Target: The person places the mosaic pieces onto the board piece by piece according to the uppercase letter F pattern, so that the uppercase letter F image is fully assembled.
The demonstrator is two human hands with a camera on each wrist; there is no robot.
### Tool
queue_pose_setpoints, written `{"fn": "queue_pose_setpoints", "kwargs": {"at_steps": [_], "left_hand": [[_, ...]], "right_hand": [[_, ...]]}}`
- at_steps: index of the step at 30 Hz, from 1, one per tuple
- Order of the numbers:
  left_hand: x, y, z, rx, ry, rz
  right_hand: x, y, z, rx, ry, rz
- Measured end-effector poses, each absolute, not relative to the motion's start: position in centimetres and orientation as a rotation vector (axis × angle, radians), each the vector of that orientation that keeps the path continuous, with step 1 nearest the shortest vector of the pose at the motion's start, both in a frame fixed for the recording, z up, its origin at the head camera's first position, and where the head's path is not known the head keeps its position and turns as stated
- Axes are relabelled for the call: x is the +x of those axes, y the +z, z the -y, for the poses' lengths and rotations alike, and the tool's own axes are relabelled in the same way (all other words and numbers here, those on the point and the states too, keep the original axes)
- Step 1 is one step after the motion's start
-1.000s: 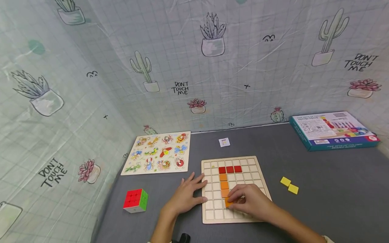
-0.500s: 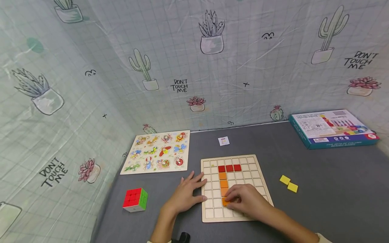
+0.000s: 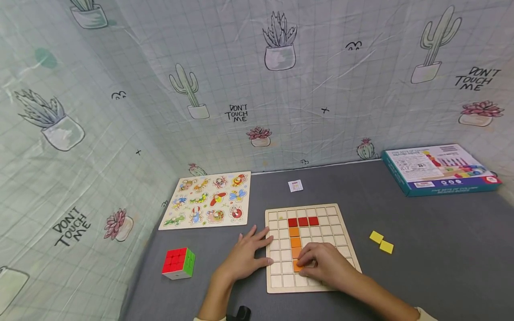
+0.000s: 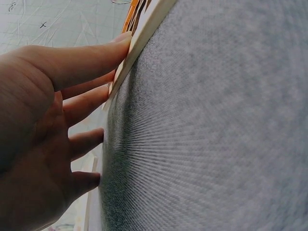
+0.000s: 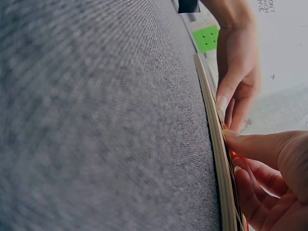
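Observation:
A square wooden grid board (image 3: 277, 281) lies on the grey table. Three red tiles (image 3: 303, 221) form a row near its far side, and a column of orange tiles (image 3: 295, 242) runs down from the leftmost red one. My right hand (image 3: 331, 265) pinches the nearest orange tile (image 3: 297, 266) between thumb and fingers, at the column's near end; part of that tile is hidden. Spread at the board's left edge, my left hand (image 3: 245, 254) touches it with thumb and fingertips, its fingers fairly straight. In the left wrist view the thumb lies against the board's rim (image 4: 139, 45).
Two yellow tiles (image 3: 381, 242) lie right of the board. A red and green puzzle cube (image 3: 178, 264) stands at left, with an insect picture board (image 3: 209, 200) behind. A small printed card (image 3: 296, 186) and a flat teal box (image 3: 441, 171) lie at the back.
My right hand has shifted the orange tile slightly left, so it now lines up with the column above. My left hand stays at the board's edge.

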State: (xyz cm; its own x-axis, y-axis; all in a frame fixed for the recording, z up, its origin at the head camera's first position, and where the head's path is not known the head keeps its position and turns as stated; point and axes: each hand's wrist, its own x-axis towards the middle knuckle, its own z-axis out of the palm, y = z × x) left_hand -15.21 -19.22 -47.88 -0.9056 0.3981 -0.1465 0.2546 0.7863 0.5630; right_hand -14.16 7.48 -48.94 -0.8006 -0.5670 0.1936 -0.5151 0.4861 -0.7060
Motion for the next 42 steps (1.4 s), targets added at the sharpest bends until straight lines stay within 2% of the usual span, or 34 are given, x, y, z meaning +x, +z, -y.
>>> {"fn": "queue_pose_setpoints", "kwargs": {"at_steps": [11,24,32,42], "left_hand": [[-15.1,-47.8,19.2,0.508,0.815,-2.713],[-15.1,-47.8,19.3,0.519,0.847,-2.701],[-15.2,-47.9,19.3,0.524,0.841,-2.7],[-15.2,-47.8,19.3,0.526,0.837,-2.699]], "right_hand": [[-14.1,-48.7,-7.6,-0.979,-1.213,-2.628],[-14.5,-47.3,-10.0,-0.938,-1.259,-2.552],[-14.5,-46.2,-12.9,-0.878,-1.124,-2.808],[-14.6,-47.5,-17.6,-0.766,-0.902,-3.127]]}}
